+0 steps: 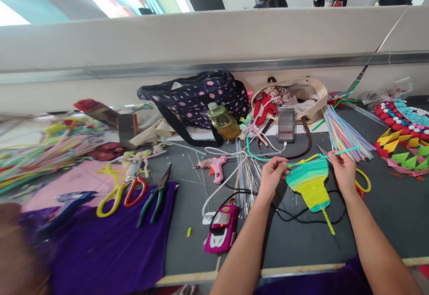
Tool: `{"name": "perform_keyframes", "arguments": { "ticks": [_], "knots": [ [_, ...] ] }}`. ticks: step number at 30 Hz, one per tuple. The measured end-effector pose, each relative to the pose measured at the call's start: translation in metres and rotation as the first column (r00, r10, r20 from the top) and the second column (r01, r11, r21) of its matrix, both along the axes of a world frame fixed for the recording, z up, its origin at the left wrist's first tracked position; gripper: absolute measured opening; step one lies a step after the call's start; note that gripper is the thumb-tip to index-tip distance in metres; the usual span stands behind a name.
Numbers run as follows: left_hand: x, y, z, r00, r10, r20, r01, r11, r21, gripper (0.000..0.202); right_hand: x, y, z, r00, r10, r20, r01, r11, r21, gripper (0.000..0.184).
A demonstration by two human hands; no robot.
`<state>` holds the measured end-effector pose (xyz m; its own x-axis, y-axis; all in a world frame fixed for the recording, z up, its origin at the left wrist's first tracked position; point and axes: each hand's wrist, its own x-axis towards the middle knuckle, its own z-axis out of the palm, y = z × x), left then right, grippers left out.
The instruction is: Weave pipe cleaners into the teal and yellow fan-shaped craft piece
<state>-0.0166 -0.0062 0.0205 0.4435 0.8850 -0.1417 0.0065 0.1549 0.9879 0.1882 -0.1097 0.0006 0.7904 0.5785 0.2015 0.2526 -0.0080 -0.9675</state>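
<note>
My left hand point(273, 176) is closed, thumb and fingertips pinching a teal pipe cleaner point(263, 158) whose loose end curves up to the left. My right hand point(343, 170) pinches a teal strand too, its tip sticking out to the right. Between my hands is a flat piece of pipe cleaners point(308, 182) in teal and yellow bands, with a twisted yellow stem point(328, 221) pointing down. Scissors with yellow and red handles point(364, 179) show behind my right hand, blades partly hidden; I cannot tell whether that hand touches them.
A pink glue gun point(217, 167), a magenta power strip point(221, 230) with cables and a bundle of pastel pipe cleaners point(348, 129) surround the work. Pliers point(156, 196), other scissors point(125, 192), a blue glue gun point(69, 205) and purple cloth point(114, 246) lie left. Bags point(197, 103) stand behind.
</note>
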Motion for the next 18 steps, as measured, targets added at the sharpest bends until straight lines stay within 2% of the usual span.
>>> {"name": "perform_keyframes", "arguments": {
  "ticks": [4, 9, 14, 18],
  "knots": [
    [0.004, -0.004, -0.002, 0.999, -0.035, 0.037, 0.034, 0.999, 0.019, 0.024, -0.011, 0.005, -0.006, 0.962, 0.127, -0.242, -0.114, 0.991, 0.066, 0.037],
    [0.005, -0.002, -0.009, 0.998, -0.067, -0.009, 0.067, 0.997, 0.049, 0.018, -0.024, 0.011, -0.018, 0.909, 0.274, -0.314, -0.274, 0.961, 0.046, 0.045],
    [-0.004, 0.007, -0.007, 0.999, 0.011, -0.044, -0.012, 1.0, -0.018, 0.02, -0.024, 0.01, -0.021, 0.909, 0.262, -0.324, -0.266, 0.963, 0.035, 0.045],
    [-0.013, 0.015, 0.0, 0.996, 0.095, -0.001, -0.094, 0.99, -0.107, 0.02, -0.024, 0.011, -0.02, 0.915, 0.241, -0.324, -0.244, 0.969, 0.03, 0.043]
  ]
}}
